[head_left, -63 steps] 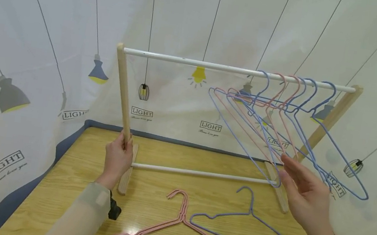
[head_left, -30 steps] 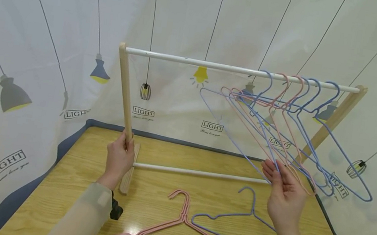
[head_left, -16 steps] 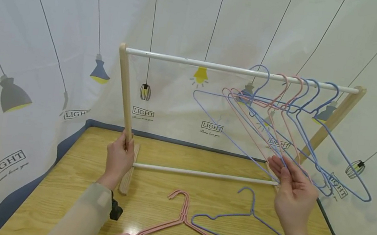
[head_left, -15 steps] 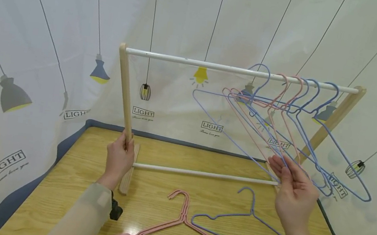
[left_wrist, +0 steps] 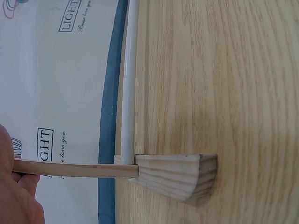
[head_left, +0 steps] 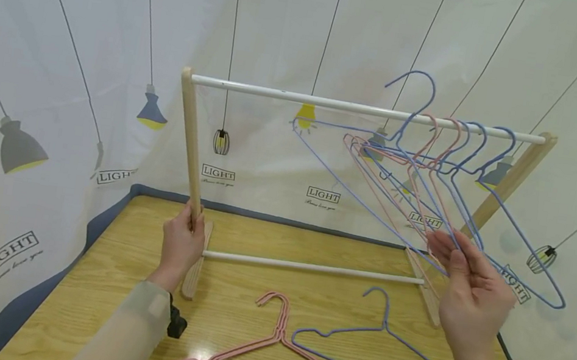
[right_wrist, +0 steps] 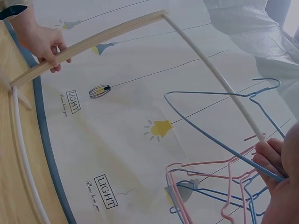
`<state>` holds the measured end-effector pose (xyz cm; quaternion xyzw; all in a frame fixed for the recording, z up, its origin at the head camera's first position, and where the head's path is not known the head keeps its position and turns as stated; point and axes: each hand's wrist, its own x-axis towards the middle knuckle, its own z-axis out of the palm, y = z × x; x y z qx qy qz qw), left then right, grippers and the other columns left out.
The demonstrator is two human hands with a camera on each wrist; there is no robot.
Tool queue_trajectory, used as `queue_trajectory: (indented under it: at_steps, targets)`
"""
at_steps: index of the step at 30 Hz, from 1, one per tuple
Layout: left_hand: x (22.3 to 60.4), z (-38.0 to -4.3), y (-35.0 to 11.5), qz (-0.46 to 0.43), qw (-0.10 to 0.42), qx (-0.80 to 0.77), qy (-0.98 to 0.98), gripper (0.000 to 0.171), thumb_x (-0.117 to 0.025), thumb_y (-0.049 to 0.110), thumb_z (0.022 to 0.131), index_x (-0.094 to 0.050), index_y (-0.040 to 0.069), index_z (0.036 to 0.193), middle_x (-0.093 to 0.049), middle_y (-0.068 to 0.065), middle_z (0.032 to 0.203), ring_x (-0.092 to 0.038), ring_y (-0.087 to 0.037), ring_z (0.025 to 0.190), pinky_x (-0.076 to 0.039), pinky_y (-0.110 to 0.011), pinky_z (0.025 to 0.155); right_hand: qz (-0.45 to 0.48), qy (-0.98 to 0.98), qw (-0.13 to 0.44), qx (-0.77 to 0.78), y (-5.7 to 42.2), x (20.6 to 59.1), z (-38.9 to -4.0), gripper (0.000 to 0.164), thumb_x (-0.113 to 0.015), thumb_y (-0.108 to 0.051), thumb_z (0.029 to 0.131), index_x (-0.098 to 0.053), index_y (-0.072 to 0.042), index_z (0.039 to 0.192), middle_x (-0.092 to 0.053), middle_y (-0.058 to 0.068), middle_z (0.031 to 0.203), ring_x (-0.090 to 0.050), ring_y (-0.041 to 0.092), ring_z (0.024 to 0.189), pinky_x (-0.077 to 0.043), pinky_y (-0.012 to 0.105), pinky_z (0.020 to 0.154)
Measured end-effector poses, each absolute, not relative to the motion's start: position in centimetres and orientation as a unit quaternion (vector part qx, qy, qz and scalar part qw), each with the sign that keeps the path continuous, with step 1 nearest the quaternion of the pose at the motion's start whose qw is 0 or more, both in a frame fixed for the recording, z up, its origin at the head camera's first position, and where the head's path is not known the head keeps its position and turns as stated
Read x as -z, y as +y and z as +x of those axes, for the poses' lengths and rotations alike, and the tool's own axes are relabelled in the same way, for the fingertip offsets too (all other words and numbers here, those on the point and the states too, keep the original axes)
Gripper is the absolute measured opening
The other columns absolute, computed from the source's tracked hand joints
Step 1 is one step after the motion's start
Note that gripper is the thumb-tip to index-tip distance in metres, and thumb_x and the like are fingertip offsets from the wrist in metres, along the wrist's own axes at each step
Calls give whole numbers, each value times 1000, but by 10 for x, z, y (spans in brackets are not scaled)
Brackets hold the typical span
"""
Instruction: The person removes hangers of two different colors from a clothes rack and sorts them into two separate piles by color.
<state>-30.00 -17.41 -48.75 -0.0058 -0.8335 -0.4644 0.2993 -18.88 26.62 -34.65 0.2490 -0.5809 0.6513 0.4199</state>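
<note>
Gripping the pale wooden left post (head_left: 191, 142) of a clothes stand with the left hand (head_left: 182, 242), at centre left in the head view, with fingers curled round the wood. Pinching the lower corner of a thin blue wire hanger (head_left: 399, 137) between thumb and fingers of the right hand (head_left: 474, 292), at the right of the frame. Holding its hook above the white top rail (head_left: 289, 94), upper right of centre, with the neck crossing in front of the rail. Showing, farther right, a row of pink and blue wire hangers (head_left: 485, 140) hung from the rail. Showing also, at bottom centre and lower right, a nested stack of pink wire hangers (head_left: 280, 326) and a single blue wire hanger (head_left: 385, 317) on the yellow wood-grain table (head_left: 114, 278).

Probably at the step of unhooking the pinched hanger. Seems to call next for drawing the hook clear of the rail without snagging the neighbouring hangers, while steadying the post.

Seeing, in the left wrist view, the left hand round the post at lower left, and a striped wooden foot (left_wrist: 173, 175) at lower centre.

Showing, in the right wrist view, the hook beyond the rail at upper right. Cannot tell whether touching it.
</note>
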Motion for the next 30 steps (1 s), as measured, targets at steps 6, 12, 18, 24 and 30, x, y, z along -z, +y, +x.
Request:
queue_trajectory:
  at_steps: [6, 12, 18, 24, 30]
  targets:
    - [488, -299, -174, -9, 299, 463, -834, 21, -60, 4, 107, -69, -1, 126, -75, -24, 103, -73, -34, 78, -58, -49, 63, 275, -561, 402, -670, 274, 340, -174, 27, -47, 27, 98, -55, 33, 123, -72, 34, 110, -77, 30, 100, -57, 37, 89]
    - [487, -299, -175, -15, 302, 465, -832, 24, -60, 6, 108, -69, -2, 129, -75, -25, 107, -75, -35, 82, -58, -51, 65, 297, -548, 384, -681, 280, 341, -158, 27, -44, 32, 95, -51, 37, 120, -70, 38, 109, -77, 34, 100, -58, 38, 88]
    - [487, -299, -174, -14, 302, 464, -833, 24, -61, 4, 107, -69, -3, 129, -75, -25, 105, -74, -35, 79, -58, -51, 64, 286, -561, 364, -686, 293, 352, -146, 27, -42, 33, 95, -51, 37, 120, -72, 35, 108, -77, 32, 98, -57, 37, 88]
    - [488, -299, -174, -12, 303, 463, -833, 25, -61, 4, 107, -69, -2, 130, -75, -26, 107, -74, -35, 80, -58, -49, 63, 273, -594, 316, -688, 311, 363, -134, 28, -42, 31, 97, -51, 35, 124, -74, 30, 110, -77, 30, 99, -56, 35, 89]
    - [488, -300, -174, -13, 308, 462, -832, 23, -61, 3, 106, -69, -1, 127, -75, -26, 106, -75, -36, 82, -59, -50, 64, 270, -634, 234, -686, 330, 378, -124, 30, -39, 29, 100, -50, 33, 128, -74, 28, 115, -76, 30, 103, -55, 35, 92]
